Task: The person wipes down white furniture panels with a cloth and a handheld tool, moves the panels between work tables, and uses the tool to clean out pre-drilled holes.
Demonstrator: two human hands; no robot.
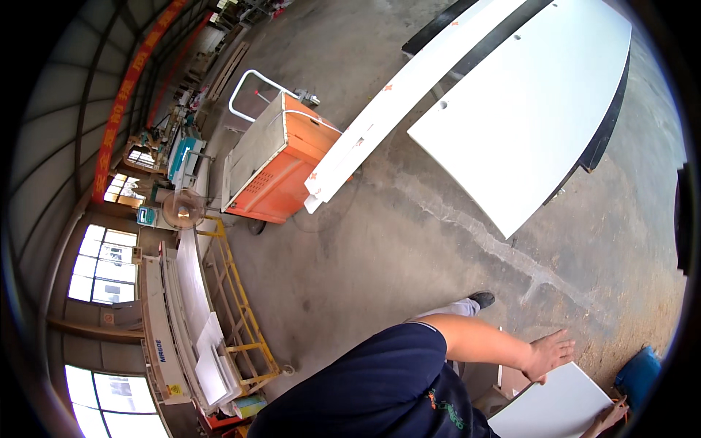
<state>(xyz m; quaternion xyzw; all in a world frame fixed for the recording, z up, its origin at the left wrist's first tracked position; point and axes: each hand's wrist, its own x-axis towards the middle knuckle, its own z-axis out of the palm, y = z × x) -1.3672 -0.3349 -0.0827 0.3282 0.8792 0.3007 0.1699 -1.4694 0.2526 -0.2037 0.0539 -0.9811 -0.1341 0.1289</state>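
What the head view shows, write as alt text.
A person in a navy shirt has the left hand at one edge of a white panel and the right hand at another. Beyond are larger white boards and an orange wheeled unit.

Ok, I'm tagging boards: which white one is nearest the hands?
The white panel at lower right, with the left hand and right hand at its edges; the large panel and long strip lie farther.
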